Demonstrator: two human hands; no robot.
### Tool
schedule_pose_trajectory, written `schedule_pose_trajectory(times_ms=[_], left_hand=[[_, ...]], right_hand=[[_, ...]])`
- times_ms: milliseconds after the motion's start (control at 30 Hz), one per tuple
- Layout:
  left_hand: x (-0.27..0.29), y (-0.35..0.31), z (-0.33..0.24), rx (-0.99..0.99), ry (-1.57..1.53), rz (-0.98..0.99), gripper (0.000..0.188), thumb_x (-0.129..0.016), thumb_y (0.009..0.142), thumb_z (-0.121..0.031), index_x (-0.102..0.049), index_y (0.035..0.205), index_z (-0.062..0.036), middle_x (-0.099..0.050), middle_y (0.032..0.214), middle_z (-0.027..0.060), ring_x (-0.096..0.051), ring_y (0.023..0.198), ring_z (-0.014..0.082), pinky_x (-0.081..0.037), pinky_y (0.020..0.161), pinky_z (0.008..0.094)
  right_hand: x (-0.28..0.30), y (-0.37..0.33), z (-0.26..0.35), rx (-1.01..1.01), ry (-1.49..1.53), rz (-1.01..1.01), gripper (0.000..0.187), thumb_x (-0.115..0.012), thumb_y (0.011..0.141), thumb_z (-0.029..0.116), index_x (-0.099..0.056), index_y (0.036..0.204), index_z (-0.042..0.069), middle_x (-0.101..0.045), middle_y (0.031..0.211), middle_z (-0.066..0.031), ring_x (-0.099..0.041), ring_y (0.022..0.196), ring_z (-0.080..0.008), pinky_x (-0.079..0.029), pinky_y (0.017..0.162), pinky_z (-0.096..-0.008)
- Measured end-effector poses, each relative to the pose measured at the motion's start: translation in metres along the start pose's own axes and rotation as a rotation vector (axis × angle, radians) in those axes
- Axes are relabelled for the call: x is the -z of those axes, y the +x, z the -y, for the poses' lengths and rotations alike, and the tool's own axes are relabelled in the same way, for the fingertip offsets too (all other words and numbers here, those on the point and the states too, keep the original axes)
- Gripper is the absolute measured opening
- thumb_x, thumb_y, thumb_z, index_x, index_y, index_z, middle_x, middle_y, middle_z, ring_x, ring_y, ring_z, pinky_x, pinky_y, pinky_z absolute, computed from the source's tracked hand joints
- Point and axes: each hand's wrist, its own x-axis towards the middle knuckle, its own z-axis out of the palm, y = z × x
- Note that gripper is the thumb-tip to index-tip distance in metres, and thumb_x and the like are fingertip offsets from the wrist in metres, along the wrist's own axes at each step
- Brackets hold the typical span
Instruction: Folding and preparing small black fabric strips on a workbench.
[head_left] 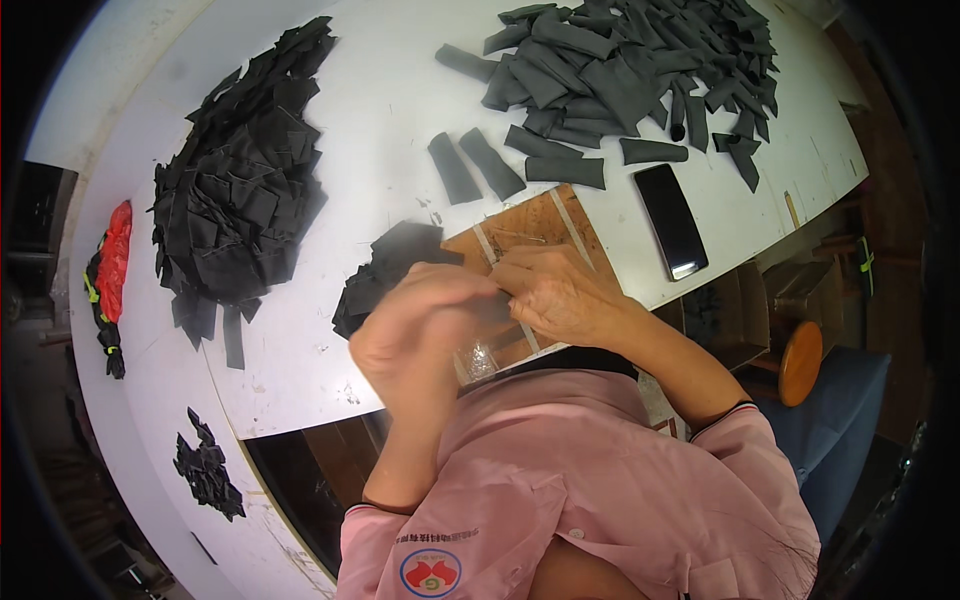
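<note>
My left hand (425, 318) is smeared by motion over the table's near edge, its fingers reaching towards the right hand. Closed at the fingertips, my right hand (562, 296) pinches a dark fabric piece (492, 316), mostly hidden between the two hands. Beneath them lies a brown board (578, 222) with pale tape strips across it. A small stack of flat black fabric pieces (398, 248) sits just beyond my left hand. Two grey fabric tubes (455, 170) lie side by side past the board.
A large heap of black fabric pieces (235, 190) covers the left side, with a smaller pile (208, 468) nearer. Grey fabric tubes (600, 75) are heaped at the far right. A phone (670, 222) lies right of the board. A red bundle (115, 260) is far left; a round wooden stool (801, 362) stands right.
</note>
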Motion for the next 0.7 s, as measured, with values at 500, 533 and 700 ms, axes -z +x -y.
schedule_pose_trajectory(times_ms=[500, 533, 700], left_hand=[[0.015, -0.006, 0.011, 0.136, -0.29, -0.079, 0.015, -0.055, 0.081, -0.017, -0.054, 0.084, -0.0018, -0.057, 0.085, 0.0114, -0.05, 0.085, 0.0235, -0.037, 0.085, 0.0385], [0.014, -0.006, 0.011, 0.168, -0.287, -0.12, 0.014, -0.055, 0.082, -0.014, -0.055, 0.085, -0.0009, -0.057, 0.084, 0.0116, -0.051, 0.084, 0.0228, -0.038, 0.083, 0.038], [0.026, -0.01, 0.03, 0.297, 0.273, -0.272, 0.014, -0.052, 0.08, -0.003, -0.057, 0.092, 0.0028, -0.06, 0.089, 0.0088, -0.054, 0.08, 0.0102, -0.042, 0.075, 0.0228]], right_hand=[[-0.014, -0.004, 0.001, 0.022, -0.032, -0.013, 0.028, -0.061, 0.073, 0.026, -0.053, 0.059, 0.003, -0.051, 0.053, -0.0108, -0.053, 0.049, -0.0281, -0.041, 0.047, -0.0364], [-0.011, -0.001, 0.001, 0.022, -0.028, -0.011, 0.028, -0.061, 0.073, 0.026, -0.053, 0.059, 0.003, -0.051, 0.053, -0.0108, -0.053, 0.049, -0.0281, -0.041, 0.047, -0.0364], [0.043, 0.039, 0.011, -0.146, 0.634, -0.022, 0.044, -0.052, 0.08, 0.04, -0.056, 0.064, -0.001, -0.054, 0.054, -0.0119, -0.055, 0.05, -0.0219, -0.042, 0.051, -0.0322]])
